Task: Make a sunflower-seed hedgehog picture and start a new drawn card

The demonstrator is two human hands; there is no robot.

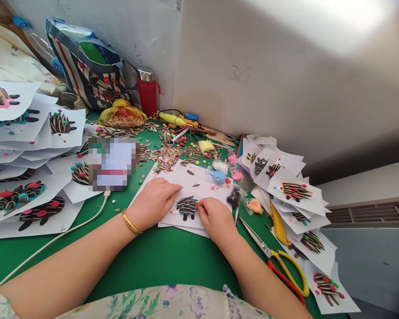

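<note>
Seed figure [186, 206] on paper [200, 177], phone [116, 164] to the left, scissors [268, 253] right, seeds [186, 153] behind.

View, head-worn, one. Looks from above and behind the fingers [173, 189], forward and down. Faces the green tabletop [173, 261] beneath the fingers and the pale wall [239, 79] beyond them. Stands close: takes in both forearms [75, 260], nearer than the fingers, and the floral garment [173, 303] behind, nearest of all. Holds the fingers near mid-frame.
</note>
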